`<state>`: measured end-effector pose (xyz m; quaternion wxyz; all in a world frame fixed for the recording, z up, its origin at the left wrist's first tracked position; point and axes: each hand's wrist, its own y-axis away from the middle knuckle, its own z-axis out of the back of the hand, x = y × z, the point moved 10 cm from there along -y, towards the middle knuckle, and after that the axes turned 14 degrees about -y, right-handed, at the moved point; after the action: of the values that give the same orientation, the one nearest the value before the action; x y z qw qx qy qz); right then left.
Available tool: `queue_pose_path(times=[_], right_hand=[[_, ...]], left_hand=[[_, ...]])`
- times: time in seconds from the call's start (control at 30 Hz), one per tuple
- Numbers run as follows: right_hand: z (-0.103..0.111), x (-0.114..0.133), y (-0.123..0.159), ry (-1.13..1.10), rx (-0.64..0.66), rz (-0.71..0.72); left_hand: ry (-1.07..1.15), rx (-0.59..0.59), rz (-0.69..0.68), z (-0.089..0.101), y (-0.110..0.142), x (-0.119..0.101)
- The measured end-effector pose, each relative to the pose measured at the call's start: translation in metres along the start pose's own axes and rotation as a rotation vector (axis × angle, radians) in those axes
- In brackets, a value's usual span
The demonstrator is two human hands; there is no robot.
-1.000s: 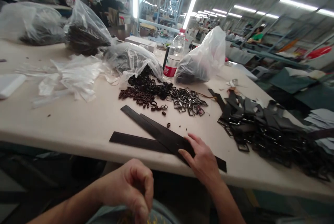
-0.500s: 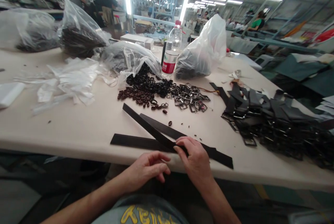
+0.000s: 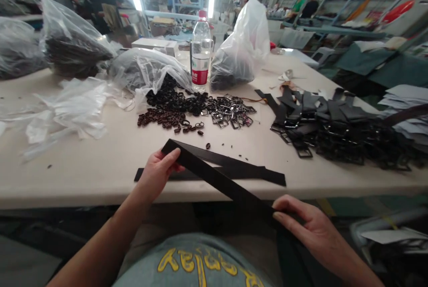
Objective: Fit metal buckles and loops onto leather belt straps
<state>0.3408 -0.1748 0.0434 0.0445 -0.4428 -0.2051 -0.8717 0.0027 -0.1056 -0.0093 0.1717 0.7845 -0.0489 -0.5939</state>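
Note:
A long black strap [image 3: 217,179] is lifted off the beige table [image 3: 100,162] and held between both hands. My left hand [image 3: 157,174] pinches the strap's far end near the table edge. My right hand [image 3: 309,229] grips its near end below the table edge, over my lap. Two more black straps [image 3: 240,166] lie flat on the table just behind it. Beyond them sit a heap of small dark loops [image 3: 174,108] and a heap of metal buckles [image 3: 230,115].
A pile of finished black straps with buckles [image 3: 334,131] covers the right of the table. A water bottle [image 3: 200,55], several plastic bags of parts [image 3: 239,55] and crumpled clear plastic [image 3: 70,108] stand at the back and left. Other people work far behind.
Both hands took hold of one strap and drew it off the table toward me; my right hand slid down to the near end, my left moved up to the far end.

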Motion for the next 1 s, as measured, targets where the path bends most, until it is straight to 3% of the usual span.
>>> queue_pose_path(times=[0.1,0.17,0.27,0.33,0.43,0.7,1.0], right_hand=[[0.016,-0.006,0.009,0.019,-0.165,0.003],[0.016,0.013,0.009,0.088,-0.333,0.144],[-0.018,0.057,0.002,0.163,-0.449,0.419],[-0.042,0.075,-0.007,0.146,-0.482,0.502],[-0.058,0.089,-0.015,0.108,-0.566,0.541],[-0.062,0.102,-0.016,0.14,-0.612,0.631],[-0.073,0.101,-0.03,0.162,-0.496,0.633]], left_hand=[[-0.081,0.113,0.001,-0.022,0.011,0.009],[-0.073,0.213,0.054,-0.043,0.023,0.023],[-0.036,0.297,0.134,-0.069,0.041,0.041],[-0.023,0.308,0.156,-0.079,0.048,0.046],[-0.032,0.308,0.138,-0.083,0.052,0.046],[0.002,0.232,0.091,-0.079,0.051,0.043],[-0.145,0.27,-0.003,-0.07,0.049,0.036]])
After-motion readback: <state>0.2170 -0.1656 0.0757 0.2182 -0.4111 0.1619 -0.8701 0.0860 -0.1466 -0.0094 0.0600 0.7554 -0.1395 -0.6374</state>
